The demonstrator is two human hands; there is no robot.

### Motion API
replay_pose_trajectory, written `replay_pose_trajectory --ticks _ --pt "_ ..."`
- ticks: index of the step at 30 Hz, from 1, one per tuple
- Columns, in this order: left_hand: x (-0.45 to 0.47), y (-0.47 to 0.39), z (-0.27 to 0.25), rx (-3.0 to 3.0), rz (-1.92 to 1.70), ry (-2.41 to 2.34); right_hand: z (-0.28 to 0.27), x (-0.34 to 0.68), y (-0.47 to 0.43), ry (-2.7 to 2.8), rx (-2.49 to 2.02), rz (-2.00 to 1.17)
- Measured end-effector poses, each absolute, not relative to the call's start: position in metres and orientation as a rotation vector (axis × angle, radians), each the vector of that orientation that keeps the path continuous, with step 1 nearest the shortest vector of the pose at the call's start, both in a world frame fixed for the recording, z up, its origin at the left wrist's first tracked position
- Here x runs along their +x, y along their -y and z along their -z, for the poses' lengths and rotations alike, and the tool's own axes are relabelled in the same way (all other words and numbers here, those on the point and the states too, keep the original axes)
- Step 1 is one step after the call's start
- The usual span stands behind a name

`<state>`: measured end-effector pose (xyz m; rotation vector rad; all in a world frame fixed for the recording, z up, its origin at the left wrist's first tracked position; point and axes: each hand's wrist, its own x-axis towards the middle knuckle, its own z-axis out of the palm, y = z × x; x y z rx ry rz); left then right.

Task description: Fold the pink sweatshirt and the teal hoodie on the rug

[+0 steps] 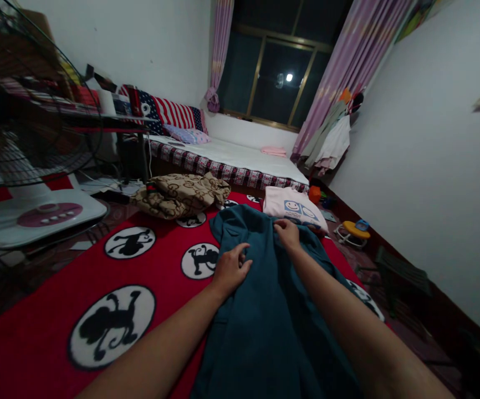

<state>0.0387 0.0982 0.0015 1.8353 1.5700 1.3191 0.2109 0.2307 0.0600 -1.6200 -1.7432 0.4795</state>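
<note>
A dark teal garment [256, 321] lies spread lengthwise in front of me, its lower part running out of view at the bottom. It looks like a shirt or dress, but the exact kind is unclear. Above its left side is my left hand [229, 271], thumb and fingers apart, with nothing held. My right hand [289, 235] pinches the cloth near the far end, beside a lengthwise fold or opening. Under the garment is a red blanket [165, 310] with black figures in white circles. A folded pink shirt [281, 199] rests just beyond the right hand.
A crumpled brown patterned cloth [182, 194] lies at the blanket's far left. An electric fan [36, 210] stands at left, near a cluttered desk [127, 123]. Behind is a bed [231, 155]. A yellow-seated stool [353, 230] and dark chair [402, 271] stand right.
</note>
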Motion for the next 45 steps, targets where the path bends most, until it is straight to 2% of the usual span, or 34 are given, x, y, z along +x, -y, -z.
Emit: replay_pose_trajectory --ticks 4,8,22,27,34,39,45 --pt "0.039 -0.100 -0.001 1.726 -1.305 -1.691 -0.078 0.183 -0.259 1.882 -1.638 -0.361" --pt "0.038 -0.099 -0.001 1.683 -1.302 -1.699 -0.087 0.168 -0.283 1.958 -1.694 -0.387" --pt "0.040 -0.093 -0.007 1.723 -1.316 -1.786 -0.088 0.169 -0.311 1.963 -1.662 -0.898" --pt "0.041 -0.092 -0.006 1.772 -1.298 -1.821 -0.082 0.160 -0.317 1.794 -1.590 -1.014" --pt "0.036 -0.094 -0.007 1.696 -1.371 -1.836 -0.035 0.139 -0.302 1.638 -1.395 -1.082" --pt "0.030 -0.096 -0.006 1.587 -1.482 -1.789 -0.042 0.167 -0.287 1.648 -1.319 -0.972" --pt "0.027 -0.098 -0.007 1.486 -1.565 -1.730 -0.044 0.234 -0.192 1.877 -1.257 -0.806"
